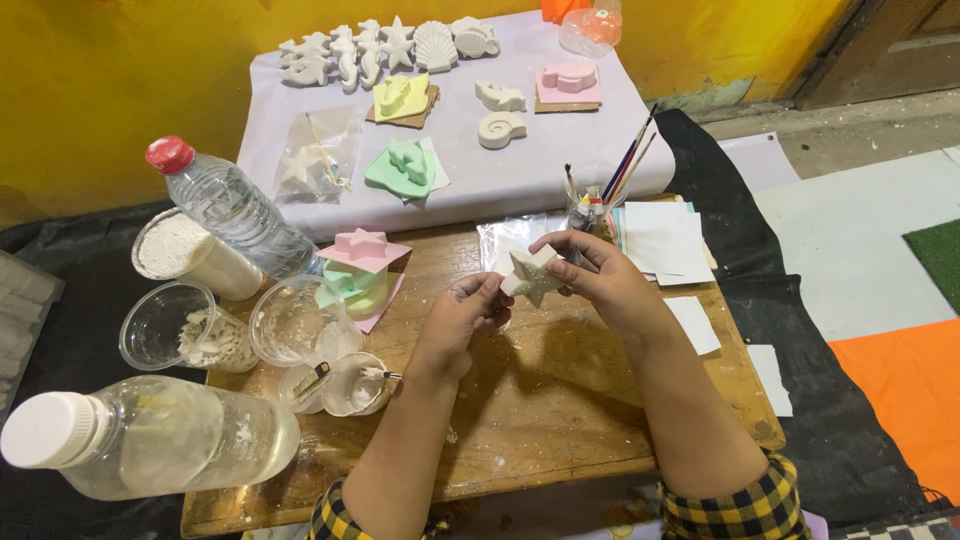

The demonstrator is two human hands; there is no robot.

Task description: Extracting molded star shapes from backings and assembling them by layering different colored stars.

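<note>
Both hands are up over the middle of the wooden desk [560, 400], sharing one white plaster star [531, 275]. The right hand [605, 285] has it pinched, thumb and fingers closed around the star's right points. The left hand [462, 318] meets it from the other side, fingers curled tight with the tips touching the star's left edge. The star is off the desk, held between the two hands.

Near the left edge sit clear plastic cups [170, 325] with white powder, and a pink star mould [362, 250] stacked on a green one. A capped water bottle [150, 435] lies at the near left corner; a red-capped bottle [225, 205] leans further back. A jar of paintbrushes [590, 205] stands at the far edge, just beyond the hands. Behind, a white sheet [560, 160] carries more plaster sea shapes.
</note>
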